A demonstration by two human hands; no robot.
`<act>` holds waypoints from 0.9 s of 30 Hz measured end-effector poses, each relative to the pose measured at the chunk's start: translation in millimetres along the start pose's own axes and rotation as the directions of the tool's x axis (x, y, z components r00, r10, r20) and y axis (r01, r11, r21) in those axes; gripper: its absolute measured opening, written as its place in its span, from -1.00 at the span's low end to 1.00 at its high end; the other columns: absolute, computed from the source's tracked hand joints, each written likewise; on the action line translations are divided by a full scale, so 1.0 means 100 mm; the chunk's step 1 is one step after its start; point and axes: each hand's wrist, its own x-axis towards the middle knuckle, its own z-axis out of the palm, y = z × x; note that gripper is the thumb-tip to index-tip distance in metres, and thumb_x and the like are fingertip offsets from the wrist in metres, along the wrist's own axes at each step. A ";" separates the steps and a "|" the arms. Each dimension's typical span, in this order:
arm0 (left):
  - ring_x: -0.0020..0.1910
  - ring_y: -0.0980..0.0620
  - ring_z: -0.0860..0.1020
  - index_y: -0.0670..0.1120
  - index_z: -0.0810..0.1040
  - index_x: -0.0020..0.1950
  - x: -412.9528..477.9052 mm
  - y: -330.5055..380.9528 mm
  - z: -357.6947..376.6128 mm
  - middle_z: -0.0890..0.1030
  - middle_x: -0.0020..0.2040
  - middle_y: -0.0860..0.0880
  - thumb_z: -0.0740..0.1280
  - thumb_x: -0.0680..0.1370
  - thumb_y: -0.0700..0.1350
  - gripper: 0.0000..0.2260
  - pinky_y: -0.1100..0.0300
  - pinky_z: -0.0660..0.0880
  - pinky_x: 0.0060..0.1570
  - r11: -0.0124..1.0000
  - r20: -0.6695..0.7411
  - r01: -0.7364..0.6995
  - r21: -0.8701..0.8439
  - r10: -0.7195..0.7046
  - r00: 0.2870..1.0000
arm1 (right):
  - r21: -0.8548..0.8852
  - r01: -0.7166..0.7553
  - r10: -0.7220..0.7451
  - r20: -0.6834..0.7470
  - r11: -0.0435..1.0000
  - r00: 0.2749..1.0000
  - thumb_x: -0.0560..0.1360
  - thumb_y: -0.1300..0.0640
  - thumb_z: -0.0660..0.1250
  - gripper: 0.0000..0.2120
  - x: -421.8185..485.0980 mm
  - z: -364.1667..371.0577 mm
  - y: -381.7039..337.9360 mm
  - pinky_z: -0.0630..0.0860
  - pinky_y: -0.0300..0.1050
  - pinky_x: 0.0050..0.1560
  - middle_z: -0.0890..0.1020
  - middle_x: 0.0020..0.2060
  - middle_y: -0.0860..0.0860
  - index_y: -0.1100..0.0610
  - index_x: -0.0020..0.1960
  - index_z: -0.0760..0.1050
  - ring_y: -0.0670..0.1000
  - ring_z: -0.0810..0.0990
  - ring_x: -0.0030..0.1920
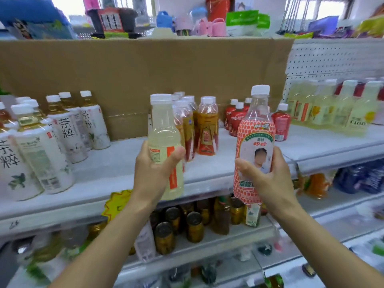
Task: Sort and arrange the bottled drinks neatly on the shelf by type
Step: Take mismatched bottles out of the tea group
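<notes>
- Holding two bottles up before the front edge of the shelf (124, 169), one per hand, both upright and off the board.
- Left hand (153, 171): gripping the pale yellow bottle (164, 132) round its lower half, thumb across the front, fingers wrapped behind.
- Look: white cap, cloudy yellowish liquid up to the shoulder, pale label with a vertical orange strip.
- Right hand (268, 177): gripping the pink-labelled bottle (255, 132) round the middle, thumb on the label's left side, fingers curled behind.
- Look: white cap, clear neck, pink-and-white scale-pattern sleeve, white oval panel under a green band.
- Positioned over the middle of the front edge, apart from each other.
- Left end of shelf: white tea bottles (62, 132) with black characters, white caps, amber liquid in the necks, bunched from the front edge toward the back.
- Centre, toward the back edge: amber bottles (207, 129) with orange-red labels, tight cluster, just behind the pale yellow bottle.
- Right of centre, near the back: small red bottles (280, 125), white caps, partly hidden by the pink-labelled bottle.
- Right end: row of yellow-green bottles (332, 113), blurred.
- Along the back edge: cardboard sheet (145, 69) standing upright, pegboard (332, 59) to its right.
- Lower shelf: gold cans (194, 227) with dark tops, packed under the centre.
- Front edge, left of the left wrist: yellow starburst tag (118, 202).
</notes>
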 end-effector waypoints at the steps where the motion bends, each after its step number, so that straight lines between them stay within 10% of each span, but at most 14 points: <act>1: -0.12 0.08 0.67 -0.04 0.54 0.19 -0.11 0.02 0.14 0.68 -0.06 -0.02 0.48 0.35 0.11 -0.53 0.15 0.61 -0.15 1.000 0.017 0.019 -0.014 -0.019 1.000 | -0.009 0.001 -0.001 -0.003 1.000 1.000 0.40 0.07 0.53 -0.58 -0.05 -0.14 0.00 0.55 -0.20 -0.10 0.61 0.00 -0.12 -0.06 0.15 0.40 -0.14 0.63 -0.01; 27: -0.14 0.09 0.68 0.03 0.52 0.18 -0.83 0.07 4.46 0.69 -0.06 0.01 0.48 0.33 0.10 -0.54 0.30 0.56 -0.29 0.959 0.468 0.201 -0.199 -0.087 0.879 | -0.169 -0.063 0.015 -0.272 0.984 0.962 0.35 0.01 0.59 -0.56 0.69 -3.80 0.59 0.59 -0.23 -0.17 0.63 -0.08 -0.12 -0.03 0.08 0.41 -0.18 0.64 -0.10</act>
